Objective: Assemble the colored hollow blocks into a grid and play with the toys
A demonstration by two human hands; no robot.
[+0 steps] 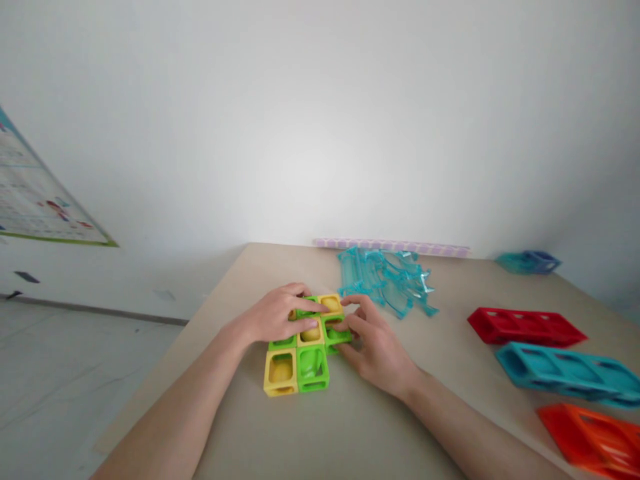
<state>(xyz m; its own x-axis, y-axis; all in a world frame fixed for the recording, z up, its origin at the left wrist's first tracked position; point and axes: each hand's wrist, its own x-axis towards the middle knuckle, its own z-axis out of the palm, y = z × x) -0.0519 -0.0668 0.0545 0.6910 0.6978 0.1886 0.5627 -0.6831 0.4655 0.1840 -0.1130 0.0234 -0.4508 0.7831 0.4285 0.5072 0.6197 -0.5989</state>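
Observation:
Yellow and green hollow cube blocks (281,371) are set side by side in alternating colours on the table, forming a low checkered cluster. My left hand (279,313) lies over the left part of it, its index finger stretched across toward the far yellow cube (331,305) and its thumb on a middle yellow cube (311,334). At the right side, the bent fingers of my right hand (373,343) grip a green cube (336,331), touching its neighbours. A nearer green cube (313,365) shows fully. The far left cubes are partly hidden by my left hand.
Transparent blue track pieces (387,277) lie behind the blocks. Red (527,327), teal (570,373) and orange (597,440) hollow block bars sit to the right. A purple patterned strip (393,247) runs along the wall; dark blue blocks (537,261) stand at the far right.

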